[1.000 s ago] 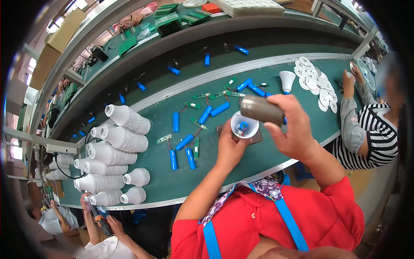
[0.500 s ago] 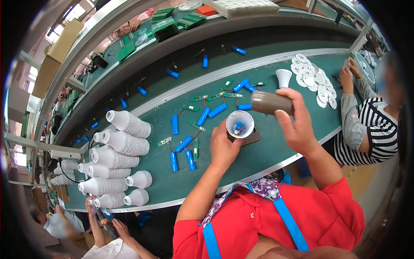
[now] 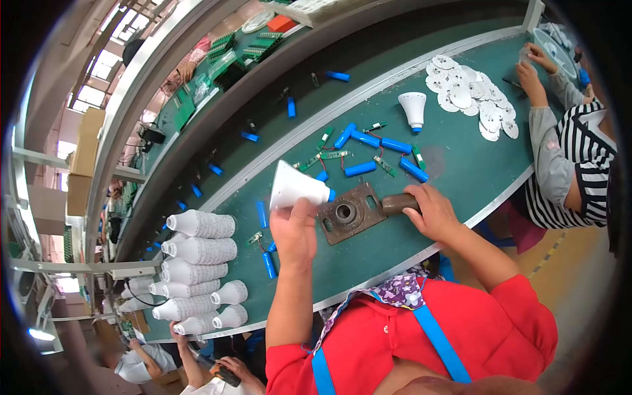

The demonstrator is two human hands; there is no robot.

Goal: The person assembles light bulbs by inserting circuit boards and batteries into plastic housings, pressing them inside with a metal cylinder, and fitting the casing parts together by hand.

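Observation:
My left hand (image 3: 294, 232) grips a white bulb housing (image 3: 294, 186), tilted on its side with the wide mouth to the upper left. A blue tip shows at its narrow end, close to the metal fixture. That brown metal fixture (image 3: 361, 222) lies flat on the bench with a round socket in its middle. Closed round one end of a brown cylinder (image 3: 397, 203) is my right hand (image 3: 432, 209); the cylinder's other end meets the fixture's right edge. Blue batteries (image 3: 361, 169) wired to small green circuit boards (image 3: 384, 166) lie just beyond the fixture.
Stacked white housings (image 3: 204, 250) lie at the left. A single housing (image 3: 413, 110) stands narrow end down near a pile of white discs (image 3: 461, 92). Spaced batteries lie along the dark strip (image 3: 263, 118) behind the bench rim. A co-worker in striped clothing (image 3: 582, 138) sits at the right.
My left hand has lifted the housing off the fixture and tipped it leftward. My right hand has lowered the brown cylinder from above the bench to beside the fixture. The view has shifted.

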